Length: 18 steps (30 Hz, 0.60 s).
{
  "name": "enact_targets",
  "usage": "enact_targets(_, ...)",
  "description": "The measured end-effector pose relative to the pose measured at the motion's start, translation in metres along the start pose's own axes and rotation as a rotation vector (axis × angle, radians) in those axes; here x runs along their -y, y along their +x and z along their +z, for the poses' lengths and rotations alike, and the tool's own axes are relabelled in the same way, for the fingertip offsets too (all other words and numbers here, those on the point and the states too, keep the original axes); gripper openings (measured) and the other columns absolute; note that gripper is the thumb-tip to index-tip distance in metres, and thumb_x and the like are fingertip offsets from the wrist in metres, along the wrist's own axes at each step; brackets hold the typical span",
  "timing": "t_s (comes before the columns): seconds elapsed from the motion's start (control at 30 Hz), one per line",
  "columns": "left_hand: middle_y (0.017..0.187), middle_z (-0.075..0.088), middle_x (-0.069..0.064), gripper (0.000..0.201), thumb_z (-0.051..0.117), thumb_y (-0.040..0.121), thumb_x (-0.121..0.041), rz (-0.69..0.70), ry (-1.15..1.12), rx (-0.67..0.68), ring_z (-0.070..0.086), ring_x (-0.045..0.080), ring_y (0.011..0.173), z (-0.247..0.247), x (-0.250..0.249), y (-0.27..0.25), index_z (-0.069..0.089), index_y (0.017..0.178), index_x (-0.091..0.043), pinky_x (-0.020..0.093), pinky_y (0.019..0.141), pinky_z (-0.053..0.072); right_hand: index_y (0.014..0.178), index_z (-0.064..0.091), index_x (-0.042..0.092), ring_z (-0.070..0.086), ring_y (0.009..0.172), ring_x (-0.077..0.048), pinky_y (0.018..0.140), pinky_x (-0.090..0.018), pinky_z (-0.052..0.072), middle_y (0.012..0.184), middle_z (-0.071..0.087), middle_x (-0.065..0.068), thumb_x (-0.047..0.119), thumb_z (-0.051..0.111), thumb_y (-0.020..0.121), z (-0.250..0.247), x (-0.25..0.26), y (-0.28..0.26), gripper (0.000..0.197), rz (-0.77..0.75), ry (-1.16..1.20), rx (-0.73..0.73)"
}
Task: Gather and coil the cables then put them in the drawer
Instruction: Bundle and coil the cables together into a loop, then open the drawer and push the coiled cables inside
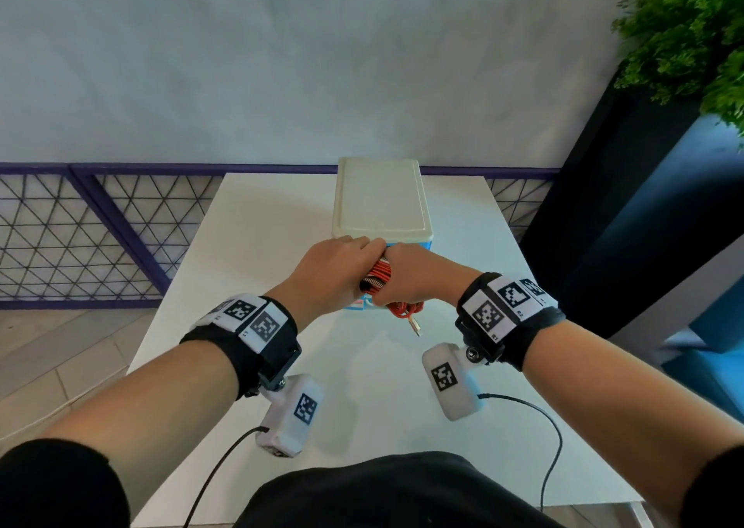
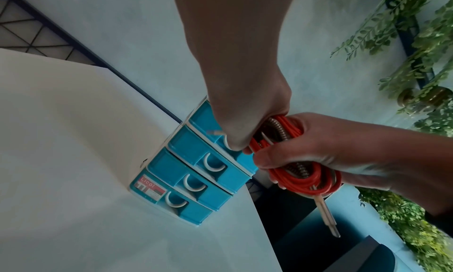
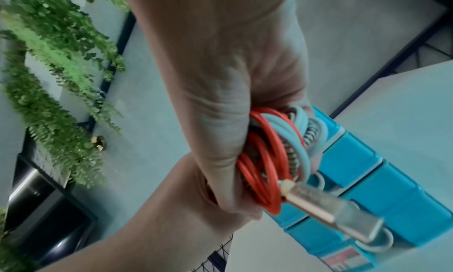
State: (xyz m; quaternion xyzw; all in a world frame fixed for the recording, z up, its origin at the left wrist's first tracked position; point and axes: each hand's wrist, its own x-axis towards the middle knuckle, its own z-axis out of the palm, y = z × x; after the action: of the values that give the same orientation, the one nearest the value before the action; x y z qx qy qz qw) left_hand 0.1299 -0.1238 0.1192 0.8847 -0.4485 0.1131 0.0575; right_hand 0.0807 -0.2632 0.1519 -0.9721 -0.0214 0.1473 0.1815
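A bundle of coiled cables point(image 1: 380, 276) point(image 2: 304, 181) point(image 3: 267, 160), red, pale blue and a spring-wrapped one, is held right in front of the upper drawers. My right hand point(image 1: 418, 274) point(image 2: 331, 144) point(image 3: 220, 102) grips the coil in its fist. My left hand point(image 1: 334, 270) point(image 2: 245, 111) point(image 3: 186, 198) curls against the coil's other side; its fingertips are hidden. A metal USB plug point(image 1: 414, 326) point(image 2: 326, 214) point(image 3: 331, 208) hangs below the bundle. The drawer unit point(image 1: 380, 197) point(image 2: 186, 171) point(image 3: 382, 179) has a white top and several blue drawers, and the visible ones look closed.
The drawer unit stands at the far middle of a white table point(image 1: 261, 245). A dark planter point(image 1: 624, 205) with a green plant point(image 1: 692, 36) stands to the right. A purple mesh railing point(image 1: 80, 237) runs behind. Black camera wires point(image 1: 539, 402) trail near my body.
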Motion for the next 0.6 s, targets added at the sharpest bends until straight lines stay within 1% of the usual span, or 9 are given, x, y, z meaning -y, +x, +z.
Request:
enact_targets(0.07,0.088,0.061,0.004,0.03,0.062,0.078,-0.024,-0.007,-0.029,-0.005,0.058,0.028,0.074,0.001,-0.001,-0.001,0.05,0.103,-0.014,0.033,0.053,0.039,0.112,0.056,0.01,0.06,0.08,-0.017,0.066,-0.022,0.047,0.096,0.064,-0.004,0.031,0.073,0.074,-0.002,0.0,0.001,0.046,-0.004,-0.009,0.01)
enact_targets(0.13,0.087,0.062,0.004,0.029,0.063,0.078,-0.025,-0.019,-0.066,-0.008,0.058,0.029,0.074,0.0,-0.001,-0.001,0.049,0.1,-0.013,0.03,0.055,0.034,0.111,0.057,0.011,0.061,0.081,-0.017,0.067,-0.023,0.048,0.095,0.064,-0.003,0.031,0.074,0.074,-0.005,0.001,0.002,0.046,-0.015,-0.033,0.019)
enact_targets(0.17,0.086,0.063,0.004,0.029,0.064,0.078,-0.027,-0.027,-0.09,-0.002,0.059,0.03,0.073,0.0,0.0,-0.002,0.048,0.099,-0.013,0.03,0.056,0.033,0.111,0.058,0.011,0.061,0.08,-0.017,0.066,-0.022,0.048,0.096,0.064,-0.004,0.032,0.074,0.074,-0.006,0.0,0.003,0.046,-0.023,-0.042,0.021)
enact_targets(0.27,0.087,0.066,0.003,0.033,0.064,0.078,-0.03,-0.05,-0.116,0.04,0.06,0.03,0.073,0.0,0.001,-0.004,0.047,0.102,-0.014,0.029,0.056,0.037,0.11,0.058,0.013,0.061,0.08,-0.017,0.062,-0.021,0.045,0.095,0.065,-0.002,0.033,0.073,0.073,-0.006,0.001,0.004,0.045,-0.043,-0.087,0.044)
enact_targets(0.33,0.088,0.066,0.002,0.035,0.062,0.08,-0.03,-0.079,-0.096,0.07,0.061,0.029,0.075,0.0,0.0,-0.005,0.048,0.108,-0.015,0.03,0.057,0.041,0.109,0.058,0.016,0.06,0.081,-0.017,0.065,-0.024,0.047,0.094,0.064,0.0,0.036,0.072,0.073,-0.005,0.004,0.004,0.044,-0.037,-0.144,0.041)
enact_targets(0.4,0.088,0.067,0.0,0.035,0.06,0.08,-0.029,-0.103,-0.091,0.078,0.062,0.028,0.075,0.0,0.0,-0.006,0.048,0.11,-0.018,0.032,0.058,0.047,0.11,0.056,0.02,0.059,0.083,-0.017,0.067,-0.029,0.048,0.094,0.063,0.004,0.04,0.07,0.072,-0.002,0.008,0.002,0.045,-0.004,-0.254,-0.032)
enact_targets(0.43,0.088,0.067,-0.001,0.033,0.059,0.079,-0.028,-0.111,-0.098,0.076,0.062,0.027,0.075,0.001,0.001,-0.006,0.048,0.109,-0.02,0.033,0.059,0.049,0.111,0.054,0.02,0.058,0.085,-0.018,0.067,-0.03,0.047,0.095,0.061,0.005,0.041,0.069,0.071,0.001,0.01,-0.001,0.047,0.02,-0.312,-0.088)
enact_targets(0.53,0.083,0.067,-0.003,0.022,0.056,0.08,-0.029,-0.139,-0.113,0.067,0.062,0.026,0.07,0.004,0.003,-0.007,0.047,0.1,-0.024,0.034,0.058,0.051,0.121,0.045,0.015,0.053,0.098,-0.022,0.069,-0.032,0.039,0.111,0.056,0.0,0.039,0.066,0.075,0.019,0.013,-0.009,0.056,0.046,-0.471,-0.231)
enact_targets(0.6,0.081,0.066,-0.003,0.02,0.057,0.08,-0.033,-0.129,-0.116,0.07,0.062,0.024,0.069,0.007,0.004,-0.011,0.045,0.096,-0.026,0.034,0.056,0.052,0.125,0.04,0.013,0.053,0.101,-0.024,0.071,-0.034,0.039,0.115,0.054,-0.002,0.041,0.068,0.076,0.033,0.011,-0.012,0.063,0.028,-0.523,-0.277)
